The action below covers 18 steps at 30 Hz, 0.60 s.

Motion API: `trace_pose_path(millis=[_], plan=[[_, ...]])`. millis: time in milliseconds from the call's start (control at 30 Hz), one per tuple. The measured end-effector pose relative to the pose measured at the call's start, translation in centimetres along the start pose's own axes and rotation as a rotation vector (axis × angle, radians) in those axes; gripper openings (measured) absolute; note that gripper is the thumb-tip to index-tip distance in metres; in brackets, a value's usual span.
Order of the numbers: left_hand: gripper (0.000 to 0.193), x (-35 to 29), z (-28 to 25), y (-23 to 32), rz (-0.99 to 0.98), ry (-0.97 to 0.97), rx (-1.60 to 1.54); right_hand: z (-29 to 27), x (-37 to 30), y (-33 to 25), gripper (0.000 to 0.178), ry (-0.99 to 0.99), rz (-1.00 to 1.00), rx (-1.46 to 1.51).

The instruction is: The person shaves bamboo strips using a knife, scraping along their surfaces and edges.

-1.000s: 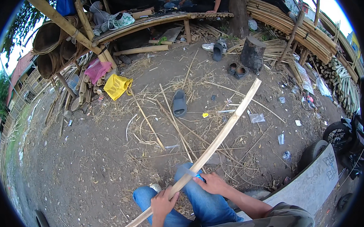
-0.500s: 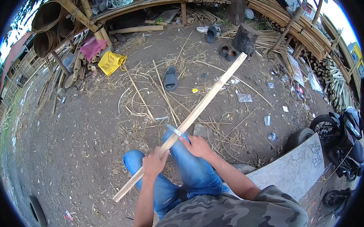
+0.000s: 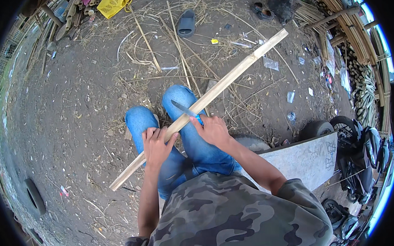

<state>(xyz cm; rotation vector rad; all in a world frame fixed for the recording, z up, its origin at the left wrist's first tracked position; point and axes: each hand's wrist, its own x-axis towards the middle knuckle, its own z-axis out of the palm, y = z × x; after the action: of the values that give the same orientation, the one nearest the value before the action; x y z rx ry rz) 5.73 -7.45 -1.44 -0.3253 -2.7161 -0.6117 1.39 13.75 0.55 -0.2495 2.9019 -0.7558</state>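
Note:
A long, pale strip of split bamboo or wood (image 3: pixel 230 79) lies slantwise across my thighs, its far end up to the right and its near end low on the left. My left hand (image 3: pixel 156 146) is closed around the strip over my left thigh. In my right hand (image 3: pixel 212 132) is a knife (image 3: pixel 184 107) with a blue handle, gripped by my closed fingers. The blade crosses over the strip and points up and left, above my right knee. My right fingers are right beside the strip's edge.
Thin bamboo slivers and litter cover the dirt ground. A grey slide sandal (image 3: pixel 186 25) lies ahead, with a yellow bag (image 3: pixel 114 4) at the far left. To the right are a grey board (image 3: pixel 295 160), a motorcycle (image 3: pixel 361 160) and bamboo stacks (image 3: pixel 347 33). A tyre (image 3: pixel 35 197) lies left.
The view has tipped downward, so the ground ahead sits higher. The knife blade now shows more plainly across the strip. Both hands keep their hold.

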Motion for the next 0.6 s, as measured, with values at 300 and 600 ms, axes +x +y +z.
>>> trace_pose_path(millis=[300,600], plan=[[0.042,-0.3,1.9,0.9,-0.111,-0.122,-0.066,-3.1,2.1,3.3,0.052,0.024,0.028,-0.01],[0.043,0.0,1.4,1.4,-0.184,-0.171,-0.055,-1.8,0.5,4.6,0.054,0.02,-0.045,-0.024]])
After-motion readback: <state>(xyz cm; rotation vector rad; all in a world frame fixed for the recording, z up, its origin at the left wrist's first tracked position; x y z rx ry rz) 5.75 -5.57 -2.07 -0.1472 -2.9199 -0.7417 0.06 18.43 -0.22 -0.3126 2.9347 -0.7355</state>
